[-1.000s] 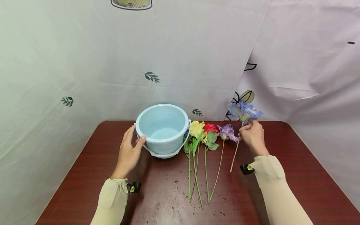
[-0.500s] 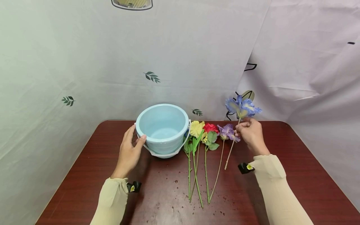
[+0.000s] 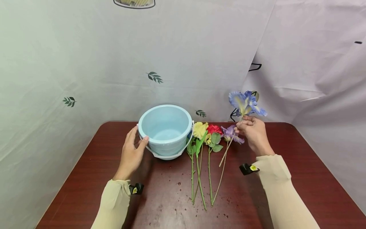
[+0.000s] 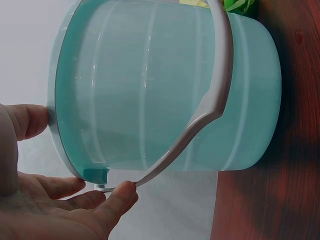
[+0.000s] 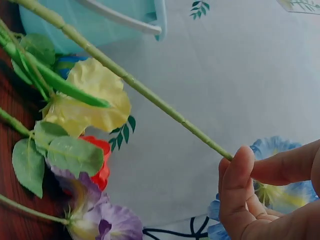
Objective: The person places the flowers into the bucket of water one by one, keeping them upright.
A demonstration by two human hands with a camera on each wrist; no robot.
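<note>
Head view: left hand [image 3: 131, 156] spread against bucket rim [image 3: 166, 142], right hand [image 3: 254, 132] pinching blue flower [image 3: 245, 103] (table [image 3: 308, 187] extends rightward).

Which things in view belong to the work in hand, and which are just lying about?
In use: blue flower, pinched by right hand; light-blue bucket, touched by left hand.

Lying about, perhaps for later: yellow flower, red rose, purple flower.
</note>
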